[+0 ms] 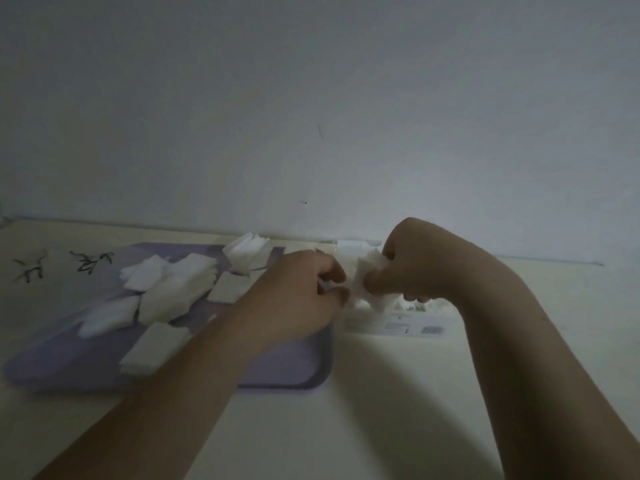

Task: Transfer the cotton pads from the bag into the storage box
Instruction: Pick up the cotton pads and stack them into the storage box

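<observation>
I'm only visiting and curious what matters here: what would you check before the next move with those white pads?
1. Right hand grips the bunch of cotton pads: ok.
2. Left hand pinches the bunch's edge: ok.
3. Bunch held close to the labelled container: ok.
4. Container's opening is free: cannot tell, the hands hide it.
5. All pads off the purple tray: not ok, loose pads lie scattered on it.
</observation>
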